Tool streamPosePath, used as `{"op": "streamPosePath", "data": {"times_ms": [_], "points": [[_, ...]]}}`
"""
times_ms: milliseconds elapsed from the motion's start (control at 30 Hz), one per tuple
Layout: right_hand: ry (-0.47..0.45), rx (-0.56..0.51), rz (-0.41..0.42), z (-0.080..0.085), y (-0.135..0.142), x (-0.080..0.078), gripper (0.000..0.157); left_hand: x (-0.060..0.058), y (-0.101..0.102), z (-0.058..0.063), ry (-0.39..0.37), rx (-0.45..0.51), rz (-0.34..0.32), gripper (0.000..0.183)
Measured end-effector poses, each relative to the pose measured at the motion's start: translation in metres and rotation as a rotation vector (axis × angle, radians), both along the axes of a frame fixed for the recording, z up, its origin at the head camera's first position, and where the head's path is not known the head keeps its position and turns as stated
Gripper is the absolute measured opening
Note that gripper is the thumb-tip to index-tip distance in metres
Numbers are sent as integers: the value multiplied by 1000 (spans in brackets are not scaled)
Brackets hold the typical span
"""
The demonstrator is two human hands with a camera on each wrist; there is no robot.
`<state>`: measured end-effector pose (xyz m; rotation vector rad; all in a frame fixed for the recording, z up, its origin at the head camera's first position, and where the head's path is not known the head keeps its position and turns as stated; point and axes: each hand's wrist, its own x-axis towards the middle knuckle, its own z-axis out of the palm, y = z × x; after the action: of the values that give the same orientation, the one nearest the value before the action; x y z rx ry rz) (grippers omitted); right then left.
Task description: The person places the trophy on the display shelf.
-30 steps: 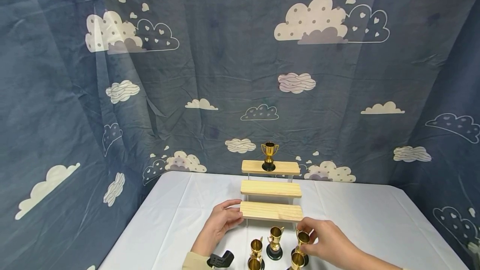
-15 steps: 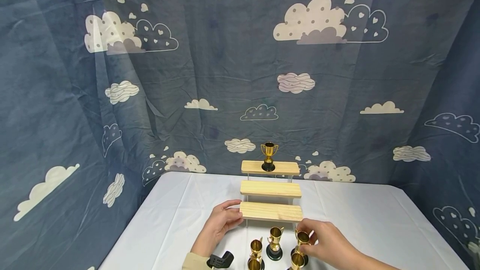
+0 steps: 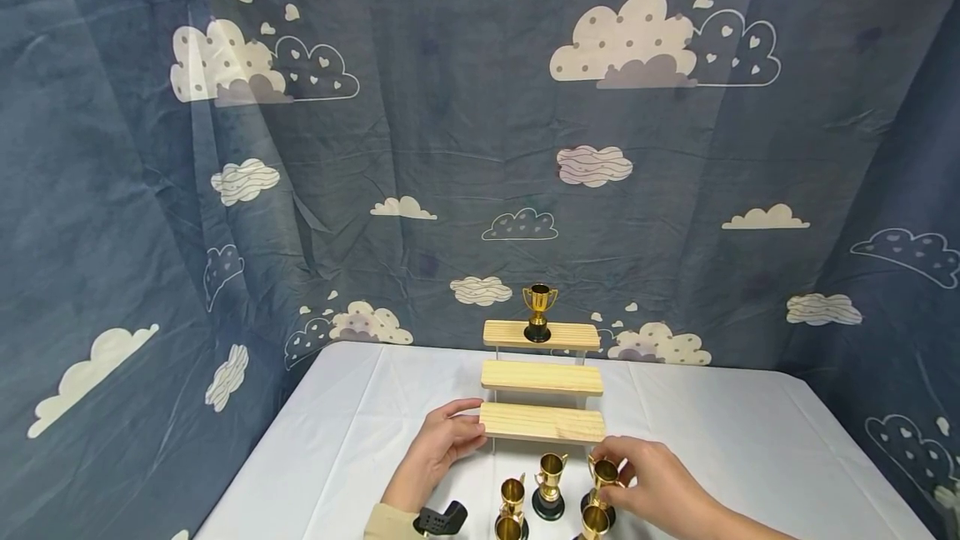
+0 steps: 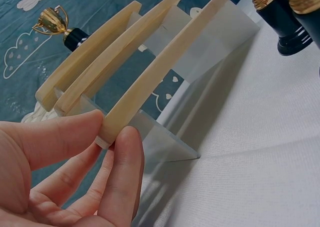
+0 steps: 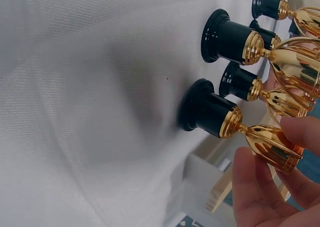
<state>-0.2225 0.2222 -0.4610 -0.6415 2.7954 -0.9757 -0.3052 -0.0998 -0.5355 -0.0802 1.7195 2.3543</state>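
My left hand pinches the left end of the lowest board of a three-step wooden display stand. In the left wrist view, thumb and fingertips lie on opposite faces of that board. To the right, my right hand holds a small gold trophy cup with a black base by its bowl, thumb and fingers on either side. The right wrist view shows this trophy's base right at the white cloth. Another gold trophy stands between the hands, in front of the stand.
More trophies stand close by, one just nearer than the held one and a pair to the left. A single trophy stands on the top board. Behind the white-covered table hangs a blue cloud-print curtain.
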Motion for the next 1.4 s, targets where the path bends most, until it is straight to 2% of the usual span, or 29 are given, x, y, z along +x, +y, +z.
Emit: {"op": "streamPosePath", "data": {"times_ms": [233, 533, 900, 1200, 1400], "points": [[16, -6, 10, 4, 1, 0, 31, -1, -1, -3, 15, 21, -18, 58], [31, -24, 4, 11, 2, -2, 32, 0, 0, -1, -14, 2, -1, 57], [127, -26, -37, 22, -1, -2, 33, -1, 0, 2, -7, 16, -17, 55], [135, -23, -40, 28, -3, -3, 33, -1, 0, 2, 4, 11, -8, 55], [179, -39, -29, 33, -5, -3, 33, 1, -1, 2, -4, 16, -17, 56]]}}
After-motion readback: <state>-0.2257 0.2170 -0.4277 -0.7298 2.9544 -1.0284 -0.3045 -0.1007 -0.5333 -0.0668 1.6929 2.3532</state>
